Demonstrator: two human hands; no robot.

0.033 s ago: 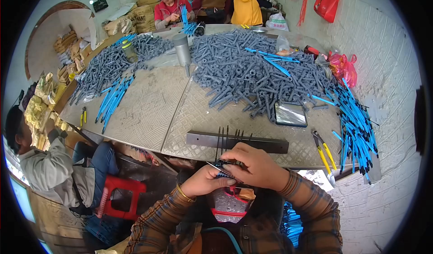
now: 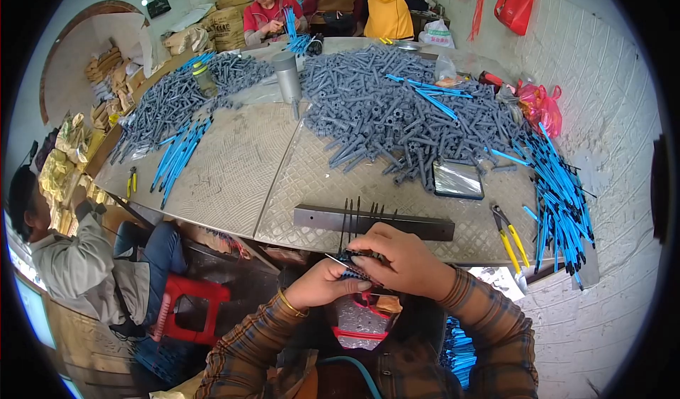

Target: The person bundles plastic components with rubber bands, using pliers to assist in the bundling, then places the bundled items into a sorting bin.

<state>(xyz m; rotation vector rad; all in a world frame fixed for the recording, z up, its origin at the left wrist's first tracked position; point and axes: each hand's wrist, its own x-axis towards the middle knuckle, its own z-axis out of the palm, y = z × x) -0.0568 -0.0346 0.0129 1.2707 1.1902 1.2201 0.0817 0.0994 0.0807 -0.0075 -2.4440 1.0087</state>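
My left hand (image 2: 317,286) is closed round small dark parts (image 2: 347,263), with a thin metallic edge showing by its fingers. My right hand (image 2: 407,261) bends over from the right, its fingers pinched on the same parts; their kind is mostly hidden by the fingers. Just beyond both hands, a dark metal bar (image 2: 418,228) lies along the table's near edge. Several thin dark pins (image 2: 358,215) stand upright by it. Under my hands, a bag with red trim (image 2: 360,321) shows at my lap.
Grey plastic wall plugs (image 2: 397,109) are heaped across the table (image 2: 227,172). Blue black-tipped sticks (image 2: 563,208) lie at right, near yellow-handled pliers (image 2: 510,240) and a phone-like slab (image 2: 457,179). A grey cylinder (image 2: 286,77) stands mid-table. A person (image 2: 78,257) sits left, by a red stool (image 2: 191,307).
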